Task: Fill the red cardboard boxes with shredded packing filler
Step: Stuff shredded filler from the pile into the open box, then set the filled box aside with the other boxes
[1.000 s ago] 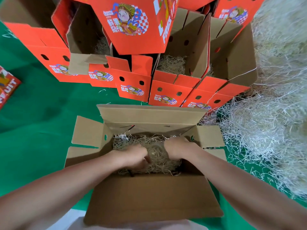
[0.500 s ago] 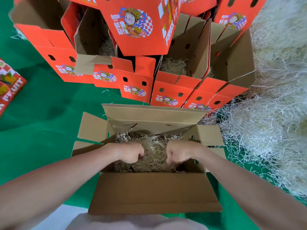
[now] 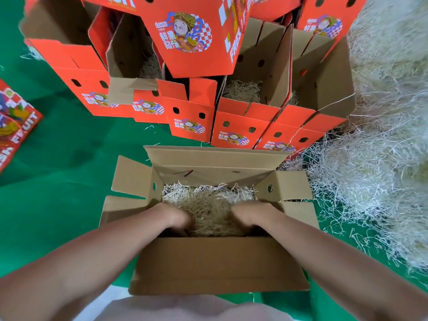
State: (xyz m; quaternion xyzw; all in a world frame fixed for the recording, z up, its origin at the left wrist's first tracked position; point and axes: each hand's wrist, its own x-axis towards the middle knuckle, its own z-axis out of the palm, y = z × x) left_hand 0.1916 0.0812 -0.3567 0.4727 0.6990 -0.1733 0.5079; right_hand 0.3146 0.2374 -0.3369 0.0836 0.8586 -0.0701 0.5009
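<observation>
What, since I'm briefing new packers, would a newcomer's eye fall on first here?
Red cartoon-printed boxes crowd the top, several standing open. A big heap of pale shredded filler sprawls at right on the green cloth. Nearest, the left hand and right hand are sunk in the filler of an open box.

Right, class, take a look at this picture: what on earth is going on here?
A person has the left hand and right hand down inside an open cardboard box, working the shredded filler in it. The fingers are blurred, so the grip is unclear. Behind stand red boxes, some showing filler inside. A big loose pile lies to the right on the green cover.
</observation>
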